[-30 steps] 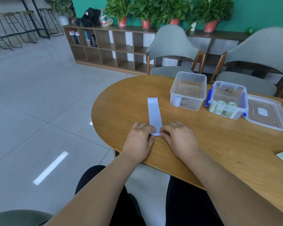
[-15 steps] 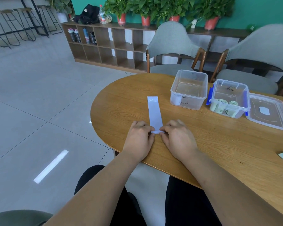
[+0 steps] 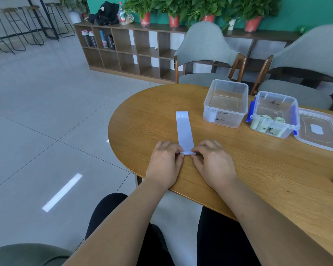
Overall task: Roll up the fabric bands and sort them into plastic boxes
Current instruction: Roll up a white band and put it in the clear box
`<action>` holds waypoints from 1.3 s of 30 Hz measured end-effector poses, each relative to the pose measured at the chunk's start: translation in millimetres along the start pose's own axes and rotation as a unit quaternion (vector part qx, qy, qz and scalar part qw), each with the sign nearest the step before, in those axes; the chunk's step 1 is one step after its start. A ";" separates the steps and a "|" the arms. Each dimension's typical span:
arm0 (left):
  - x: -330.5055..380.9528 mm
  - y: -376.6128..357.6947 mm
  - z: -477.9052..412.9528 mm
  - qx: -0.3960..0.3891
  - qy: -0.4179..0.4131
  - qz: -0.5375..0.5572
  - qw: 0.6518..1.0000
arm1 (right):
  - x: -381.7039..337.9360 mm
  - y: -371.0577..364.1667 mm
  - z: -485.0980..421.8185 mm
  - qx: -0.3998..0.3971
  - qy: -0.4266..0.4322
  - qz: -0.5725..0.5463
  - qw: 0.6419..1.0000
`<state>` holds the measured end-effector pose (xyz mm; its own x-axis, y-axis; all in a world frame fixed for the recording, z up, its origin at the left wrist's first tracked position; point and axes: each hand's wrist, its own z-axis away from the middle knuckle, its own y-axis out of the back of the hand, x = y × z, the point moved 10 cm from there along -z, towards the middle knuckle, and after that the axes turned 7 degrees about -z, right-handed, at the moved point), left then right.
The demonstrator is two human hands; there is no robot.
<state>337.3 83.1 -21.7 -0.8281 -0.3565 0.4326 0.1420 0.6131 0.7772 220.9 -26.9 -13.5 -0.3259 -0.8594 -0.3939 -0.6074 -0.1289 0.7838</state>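
Little is changing since the earlier frames: the left hand (image 3: 165, 162) and right hand (image 3: 213, 164) are staying at the near end of the pale lavender fabric band (image 3: 184, 131), and the small rolled edge is creeping only slightly toward the far side. The band is lying flat and lengthwise on the oval wooden table (image 3: 258, 169), its far end, printed "20", pointing away from the person. The fingers (image 3: 178, 153) of each hand are curling inward and pinching the rolled edge from either side, left and right.

To the far right, well apart from the band, a clear lidless plastic box (image 3: 226, 104) is holding one white roll (image 3: 210, 115). Just beside it, a clear plastic box with blue clips (image 3: 275, 118) is holding pale green rolls (image 3: 265, 121). A clear plastic lid (image 3: 319, 129) is lying flat at its right.

Judging from its thin, limp look, the band is probably light, soft and springy, so a loose roll is likely to unwind. Hold is best taken at both side edges of the roll, with even pressure keeping the turns square as they are advancing toward the printed end. Rolling appears to be only beginning.
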 end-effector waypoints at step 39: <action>3.3 -3.1 -19.4 -0.044 0.000 -0.048 0.998 | 4.5 -7.6 -24.2 -0.072 -0.063 0.031 0.995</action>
<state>344.7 66.4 -13.8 -0.8402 -0.4107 0.3541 0.1091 0.5116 0.8523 241.6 -41.8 -9.6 -0.4532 -0.7998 -0.3935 -0.4772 -0.1552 0.8650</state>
